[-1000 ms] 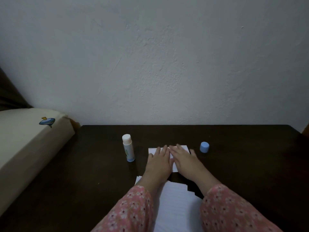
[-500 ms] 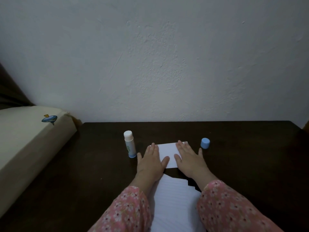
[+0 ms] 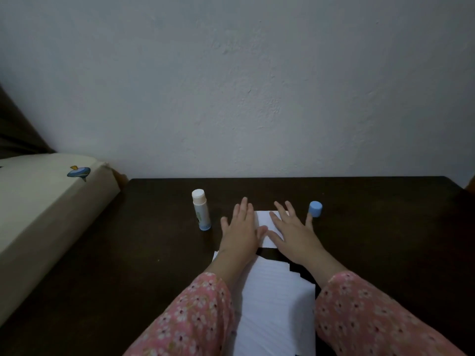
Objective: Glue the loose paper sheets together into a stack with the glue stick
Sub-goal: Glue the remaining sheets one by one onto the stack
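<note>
Both hands lie flat, fingers straight, on the small white sheet [image 3: 264,224]: left hand [image 3: 240,231] covers its left side, right hand [image 3: 291,233] its right. Glue stick [image 3: 201,213] stands left of the sheet, blue cap [image 3: 315,208] right, paper stack [image 3: 275,304] nearer the person.

- small white paper sheet [image 3: 264,228] flat on the dark bench, mid-way back, mostly covered at both sides by flat hands
- glue stick [image 3: 201,213], white tube with white top and blue base, upright, uncapped, just left of small sheet, apart from it
- blue cap [image 3: 315,208] upright on bench, right of small sheet, right little finger touching or just in front of it
- loose lined white sheets [image 3: 277,307] in an uneven pile at the near edge, stepped right edge, just short of small sheet
</note>
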Available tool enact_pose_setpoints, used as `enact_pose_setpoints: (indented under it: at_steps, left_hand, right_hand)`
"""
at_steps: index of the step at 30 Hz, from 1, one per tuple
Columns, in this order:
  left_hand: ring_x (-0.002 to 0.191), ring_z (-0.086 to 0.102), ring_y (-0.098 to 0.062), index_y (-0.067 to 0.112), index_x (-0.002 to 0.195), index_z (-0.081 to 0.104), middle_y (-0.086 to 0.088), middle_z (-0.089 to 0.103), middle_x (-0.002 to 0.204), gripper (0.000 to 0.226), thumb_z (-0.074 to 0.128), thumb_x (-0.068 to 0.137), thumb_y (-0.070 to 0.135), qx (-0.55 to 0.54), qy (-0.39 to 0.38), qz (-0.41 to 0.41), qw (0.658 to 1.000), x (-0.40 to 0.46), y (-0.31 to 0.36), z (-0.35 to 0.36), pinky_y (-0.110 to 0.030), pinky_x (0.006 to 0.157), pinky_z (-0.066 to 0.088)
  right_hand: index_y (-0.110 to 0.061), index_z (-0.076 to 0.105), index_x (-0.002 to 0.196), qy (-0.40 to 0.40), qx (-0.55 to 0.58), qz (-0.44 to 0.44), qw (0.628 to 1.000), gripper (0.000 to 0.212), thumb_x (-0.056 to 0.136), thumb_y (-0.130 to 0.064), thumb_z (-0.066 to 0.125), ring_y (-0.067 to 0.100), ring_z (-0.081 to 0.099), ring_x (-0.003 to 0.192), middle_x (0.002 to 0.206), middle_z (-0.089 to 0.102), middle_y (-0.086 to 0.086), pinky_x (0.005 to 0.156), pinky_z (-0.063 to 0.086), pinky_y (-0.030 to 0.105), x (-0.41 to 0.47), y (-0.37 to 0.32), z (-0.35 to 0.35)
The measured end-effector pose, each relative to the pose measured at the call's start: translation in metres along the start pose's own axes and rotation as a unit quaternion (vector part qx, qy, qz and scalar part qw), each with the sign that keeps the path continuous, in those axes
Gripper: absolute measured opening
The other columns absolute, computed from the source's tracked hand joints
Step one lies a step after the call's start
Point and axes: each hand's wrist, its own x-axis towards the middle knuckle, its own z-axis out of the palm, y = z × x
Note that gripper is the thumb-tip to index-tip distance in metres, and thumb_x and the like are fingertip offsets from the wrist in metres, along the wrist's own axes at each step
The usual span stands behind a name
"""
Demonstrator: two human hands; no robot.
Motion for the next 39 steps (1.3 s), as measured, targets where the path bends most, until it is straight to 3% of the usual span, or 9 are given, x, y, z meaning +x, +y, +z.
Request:
enact_pose_setpoints:
  at_steps: [3, 9, 17, 23, 25, 30, 33, 36, 39]
  left_hand:
    - [0.148, 0.006, -0.017, 0.016, 0.153, 0.012, 0.000, 0.005, 0.161, 0.057, 0.024, 0.103, 0.042, 0.012, -0.028, 0.026, 0.999, -0.004, 0.007, 0.007, -0.052, 0.115, 0.010]
    - [0.147, 0.000, -0.012, 0.023, 0.154, 0.007, 0.008, -0.002, 0.161, 0.062, 0.026, 0.101, 0.050, 0.011, -0.121, 0.051, 0.991, -0.003, -0.010, 0.000, -0.059, 0.112, 0.003]
    - [0.146, 0.002, -0.006, 0.025, 0.153, 0.013, 0.012, 0.004, 0.160, 0.054, 0.033, 0.103, 0.031, -0.048, -0.106, 0.038, 0.992, -0.005, -0.041, -0.001, -0.055, 0.116, 0.002]
    - [0.125, 0.046, -0.008, 0.028, 0.131, 0.053, 0.017, 0.038, 0.149, 0.039, 0.042, 0.098, 0.009, -0.118, -0.036, 0.016, 0.992, 0.001, -0.043, -0.001, -0.048, 0.113, 0.021]
    - [0.129, 0.042, -0.010, 0.027, 0.134, 0.050, 0.016, 0.033, 0.152, 0.040, 0.041, 0.099, 0.009, -0.101, -0.054, 0.017, 0.993, 0.002, -0.041, -0.003, -0.048, 0.113, 0.022]
    - [0.146, 0.011, -0.010, 0.032, 0.150, 0.022, 0.015, 0.010, 0.159, 0.053, 0.036, 0.102, 0.015, -0.088, -0.133, 0.030, 0.987, -0.003, -0.045, -0.012, -0.054, 0.117, 0.002]
    - [0.147, 0.002, -0.011, 0.028, 0.152, 0.014, 0.011, 0.004, 0.160, 0.055, 0.033, 0.102, 0.015, -0.059, -0.156, 0.040, 0.985, -0.004, -0.041, -0.017, -0.056, 0.115, -0.001]
    - [0.142, 0.026, -0.015, 0.022, 0.142, 0.034, 0.004, 0.030, 0.154, 0.044, 0.040, 0.099, 0.015, -0.101, -0.091, 0.032, 0.990, -0.010, -0.042, -0.009, -0.053, 0.115, 0.013]
    - [0.115, 0.054, -0.009, 0.025, 0.128, 0.055, 0.010, 0.060, 0.124, 0.032, 0.054, 0.096, 0.029, -0.267, 0.099, -0.016, 0.959, -0.029, -0.050, 0.000, -0.029, 0.097, 0.043]
  right_hand:
    - [-0.029, 0.006, 0.154, -0.032, 0.007, -0.002, 0.999, 0.054, 0.104, -0.045, 0.018, 0.014, -0.011, 0.148, 0.162, -0.007, -0.010, 0.112, -0.003, 0.063, -0.006, -0.006, 0.004]
    - [-0.038, -0.006, 0.152, -0.051, 0.011, 0.016, 0.999, 0.054, 0.103, -0.044, 0.015, 0.013, -0.015, 0.147, 0.160, -0.016, -0.012, 0.111, -0.008, 0.065, -0.012, -0.004, 0.006]
    - [-0.036, -0.004, 0.153, -0.048, 0.023, 0.001, 0.999, 0.055, 0.104, -0.041, 0.019, 0.007, -0.013, 0.146, 0.160, -0.014, -0.014, 0.111, -0.009, 0.064, -0.021, 0.012, 0.003]
    - [-0.037, 0.010, 0.153, -0.012, 0.084, -0.007, 0.996, 0.049, 0.106, -0.030, 0.018, -0.002, -0.006, 0.145, 0.159, 0.000, -0.022, 0.114, -0.006, 0.059, -0.025, 0.025, 0.004]
    - [-0.037, 0.013, 0.152, -0.005, 0.091, -0.002, 0.996, 0.048, 0.106, -0.028, 0.019, -0.002, -0.004, 0.145, 0.159, 0.003, -0.023, 0.115, -0.005, 0.058, -0.025, 0.024, 0.004]
    - [-0.037, 0.004, 0.153, -0.026, 0.069, -0.014, 0.997, 0.053, 0.105, -0.030, 0.023, 0.001, -0.009, 0.146, 0.159, -0.006, -0.021, 0.113, -0.010, 0.059, -0.026, 0.026, 0.002]
    - [-0.036, 0.000, 0.153, -0.042, 0.065, -0.011, 0.997, 0.058, 0.103, -0.034, 0.028, 0.002, -0.011, 0.146, 0.159, -0.010, -0.020, 0.112, -0.012, 0.060, -0.025, 0.025, 0.001]
    - [-0.035, 0.004, 0.154, -0.050, 0.083, -0.006, 0.995, 0.061, 0.101, -0.036, 0.036, 0.003, -0.009, 0.146, 0.160, -0.006, -0.019, 0.112, -0.012, 0.061, -0.024, 0.023, -0.002]
    - [-0.032, 0.021, 0.152, -0.014, 0.123, -0.005, 0.992, 0.062, 0.097, -0.038, 0.047, 0.007, 0.005, 0.147, 0.159, 0.013, -0.015, 0.114, -0.012, 0.055, -0.024, 0.019, -0.008]
